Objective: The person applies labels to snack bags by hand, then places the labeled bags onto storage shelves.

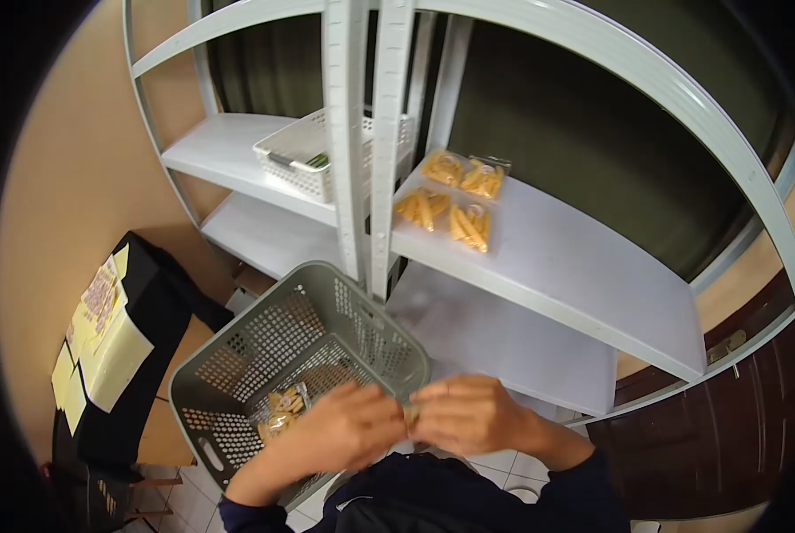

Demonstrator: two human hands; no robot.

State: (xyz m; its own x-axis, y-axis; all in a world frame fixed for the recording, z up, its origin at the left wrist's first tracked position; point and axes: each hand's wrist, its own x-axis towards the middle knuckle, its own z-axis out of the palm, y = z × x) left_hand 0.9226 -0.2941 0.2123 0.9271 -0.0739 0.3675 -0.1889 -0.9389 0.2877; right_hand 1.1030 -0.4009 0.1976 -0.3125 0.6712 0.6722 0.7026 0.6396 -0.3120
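Observation:
My left hand [355, 428] and my right hand [470, 414] meet close to my body, over the near right side of a grey plastic basket [396, 342]. Both are closed, fingertips pinched together around something small and pale that I cannot make out. Inside the basket, clear packets of yellowish snack pieces [284, 407] lie on the bottom, left of my left hand and partly hidden by it. Several clear packets of yellow stick-like snacks [469, 227] lie grouped at the left end of the right-hand shelf [575, 253].
Metal shelf posts [381, 151] rise behind the basket. A white perforated basket [295, 173] with something green inside stands on the left shelf [206, 147]. Yellow papers [113, 346] lie on a black cloth [162, 324] at left. A dark brown door [691, 426] is at right.

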